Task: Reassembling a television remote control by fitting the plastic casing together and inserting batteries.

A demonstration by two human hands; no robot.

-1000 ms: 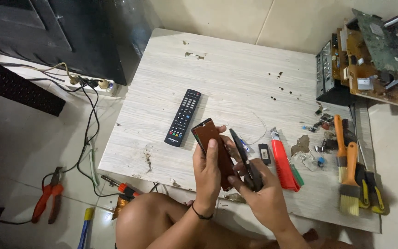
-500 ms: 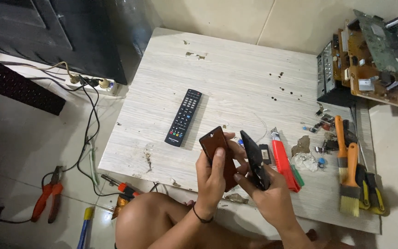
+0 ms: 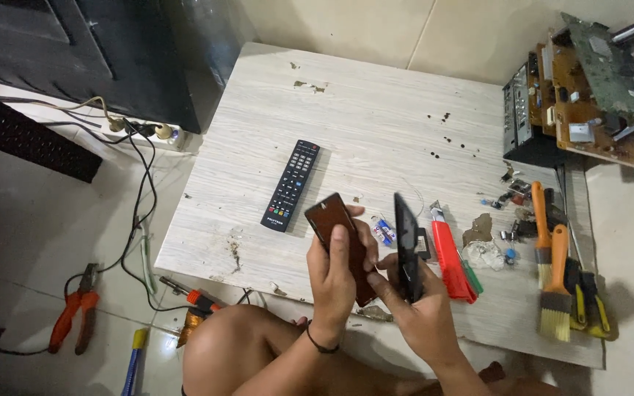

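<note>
**Brown board and black cover held over the surface**

Brown board (image 3: 340,242), long and flat, sat in the left hand (image 3: 334,282). Its fingers were wrapped around the board, and the thumb lay on top. The right hand (image 3: 416,312) gripped a thin black cover (image 3: 406,246), which stood up on its edge. Both parts were held just above the near side of the pale wooden surface (image 3: 376,110), close together but not touching.

A black remote (image 3: 291,185) lay flat on the surface, just left of the hands. A red cutter (image 3: 452,258) lay just right of them. Two orange-handled brushes (image 3: 549,275) lay further right. Green and tan circuit boards (image 3: 603,81) sat at the far right corner. Orange pliers (image 3: 73,308) lay on the floor to the left, near black cables (image 3: 141,198).
</note>
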